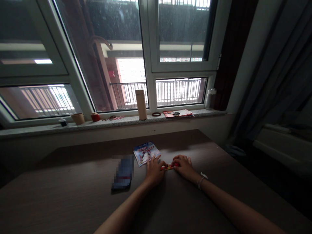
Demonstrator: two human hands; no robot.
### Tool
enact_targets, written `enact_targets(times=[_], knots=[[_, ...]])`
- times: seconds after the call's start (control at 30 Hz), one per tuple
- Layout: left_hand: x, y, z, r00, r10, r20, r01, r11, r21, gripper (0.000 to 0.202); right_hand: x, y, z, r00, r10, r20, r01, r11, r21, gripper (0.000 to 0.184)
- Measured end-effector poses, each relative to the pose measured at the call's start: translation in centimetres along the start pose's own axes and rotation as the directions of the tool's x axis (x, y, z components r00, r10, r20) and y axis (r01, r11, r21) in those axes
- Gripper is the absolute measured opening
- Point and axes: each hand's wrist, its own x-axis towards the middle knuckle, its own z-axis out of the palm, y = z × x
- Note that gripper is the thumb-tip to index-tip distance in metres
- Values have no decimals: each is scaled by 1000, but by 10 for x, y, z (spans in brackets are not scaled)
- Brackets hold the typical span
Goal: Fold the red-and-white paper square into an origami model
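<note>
Both of my hands rest on a dark wooden table (73,201) and meet over a small red folded paper piece (169,167). My left hand (154,170) presses down on the paper's left end with its fingers curled. My right hand (184,166) pinches the right end, fingers bent over it. A white band circles my right wrist. Just beyond my left hand lies a colourful booklet (145,152), flat on the table.
A dark flat object (123,172), blurred out, lies left of my left hand. The windowsill holds a tall beige flask (141,104), a paper cup (78,118), a small red pot (95,117), a ring (156,114), red papers with scissors (177,113) and a bottle (211,98). A curtain (280,81) hangs right.
</note>
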Motion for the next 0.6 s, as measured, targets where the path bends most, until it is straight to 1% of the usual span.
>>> enact_targets(times=[0.1, 0.27, 0.43, 0.6], knots=[[-1, 1, 1, 1000, 3, -31, -3, 1000, 14, 21, -1, 1, 2, 999, -24, -33, 23, 1000, -21, 15], [-1, 3, 1, 999, -13, -40, 14, 1000, 27, 21, -1, -2, 4, 998, -29, -59, 24, 997, -79, 20], [1, 7, -2, 999, -36, -30, 37, 999, 18, 21, 3, -4, 4, 999, 35, -41, -38, 997, -66, 20], [4, 9, -7, 996, -87, 18, 87, 996, -2, 22, 8, -6, 3, 996, 90, -21, -90, 996, -17, 14]])
